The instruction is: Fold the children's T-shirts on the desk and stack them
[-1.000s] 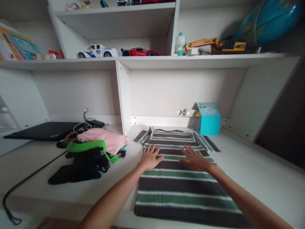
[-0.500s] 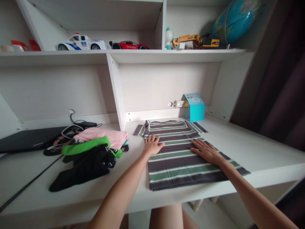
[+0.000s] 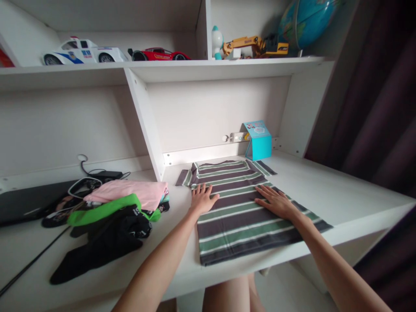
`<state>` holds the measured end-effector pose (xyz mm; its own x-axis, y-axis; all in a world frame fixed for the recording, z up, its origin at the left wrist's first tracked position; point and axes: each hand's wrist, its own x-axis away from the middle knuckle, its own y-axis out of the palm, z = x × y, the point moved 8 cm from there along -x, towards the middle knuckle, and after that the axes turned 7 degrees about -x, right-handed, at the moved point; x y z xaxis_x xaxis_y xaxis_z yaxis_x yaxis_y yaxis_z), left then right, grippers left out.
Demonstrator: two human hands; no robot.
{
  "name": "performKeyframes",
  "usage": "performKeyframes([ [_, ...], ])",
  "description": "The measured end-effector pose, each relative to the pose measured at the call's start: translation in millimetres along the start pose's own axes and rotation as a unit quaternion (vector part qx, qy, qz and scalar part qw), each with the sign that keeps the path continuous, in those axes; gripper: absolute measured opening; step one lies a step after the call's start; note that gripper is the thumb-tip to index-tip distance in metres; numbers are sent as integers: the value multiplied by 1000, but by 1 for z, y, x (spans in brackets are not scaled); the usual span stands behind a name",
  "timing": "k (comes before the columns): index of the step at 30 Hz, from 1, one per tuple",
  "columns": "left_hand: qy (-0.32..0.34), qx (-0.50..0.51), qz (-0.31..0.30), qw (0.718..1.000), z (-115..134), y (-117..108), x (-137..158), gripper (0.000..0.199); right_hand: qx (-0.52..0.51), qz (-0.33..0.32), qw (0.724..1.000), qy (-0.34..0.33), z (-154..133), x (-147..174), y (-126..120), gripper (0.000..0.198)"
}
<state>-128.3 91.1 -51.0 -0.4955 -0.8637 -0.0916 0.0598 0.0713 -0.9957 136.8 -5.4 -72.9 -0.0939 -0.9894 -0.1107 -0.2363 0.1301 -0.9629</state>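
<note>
Both the left hand (image 3: pixel 202 201) and right hand (image 3: pixel 277 202) lie flat on the shirt (image 3: pixel 235 212), apart, one near each side edge; the right sits farther out than a second ago. The shirt is spread on the desk (image 3: pixel 351 195), right of the clothes (image 3: pixel 130 193).

Hands (image 3: pixel 203 200) (image 3: pixel 276 203) cover patches of shirt (image 3: pixel 235 208), while the globe (image 3: pixel 307 24) is cropped above.
</note>
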Motion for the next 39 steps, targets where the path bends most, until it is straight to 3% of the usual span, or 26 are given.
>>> performKeyframes([
  [13, -5, 37, 14, 999, 2, -6, 1, 69, 31, -3, 999, -17, -7, 7, -7, 67],
  [21, 21, 184, 168, 968, -13, -34, 9, 31, 51, 13, 998, -24, -8, 7, -10, 65],
  [32, -21, 167, 177, 970, -42, -33, 0, 27, 64, 31, 997, -15, -4, 6, -7, 70],
  [39, -15, 151, 170, 974, -39, -33, -3, 27, 55, 37, 998, -24, -5, 5, -8, 69],
])
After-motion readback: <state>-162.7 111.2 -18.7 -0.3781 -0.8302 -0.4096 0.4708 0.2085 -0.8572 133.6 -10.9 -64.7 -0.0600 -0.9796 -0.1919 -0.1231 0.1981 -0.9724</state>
